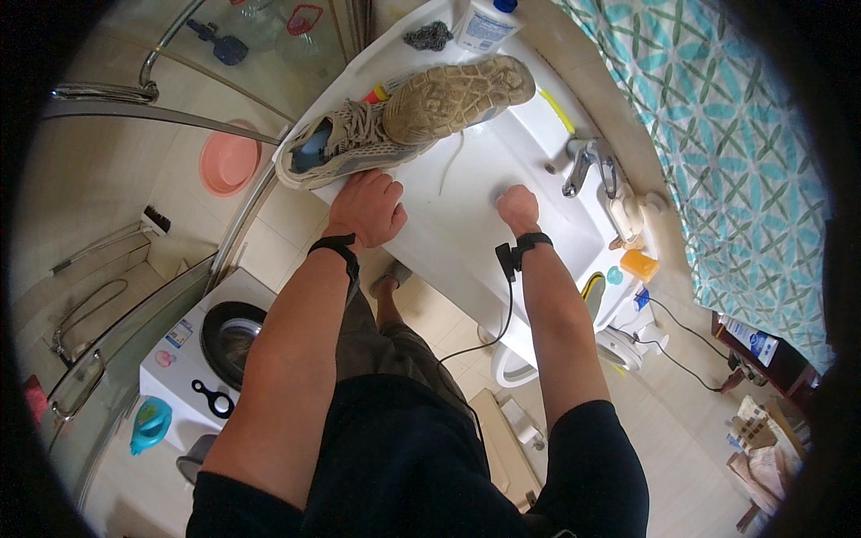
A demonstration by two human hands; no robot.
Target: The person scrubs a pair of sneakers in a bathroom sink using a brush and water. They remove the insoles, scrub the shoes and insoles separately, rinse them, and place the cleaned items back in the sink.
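Observation:
My left hand (368, 208) rests with curled fingers at the front rim of a white washbasin (430, 222), close beside a beige lace-up sneaker (356, 144). Its fingertips are hidden, so I cannot tell whether it grips the rim. A second sneaker lies sole up, its dirty brown sole (464, 97) facing me, partly over the first. One pale shoelace (452, 165) trails into the basin. My right hand (518, 208) is a closed fist low over the basin; nothing shows in it. A dark patch lies beside its knuckles.
A chrome faucet (590, 165) stands at the basin's right. Steel wool (428, 36) and a white bottle (488, 25) sit at the back, orange soap (639, 265) at the right. A black cable (506, 319) hangs from my right wristband. A washing machine (181, 376) stands lower left.

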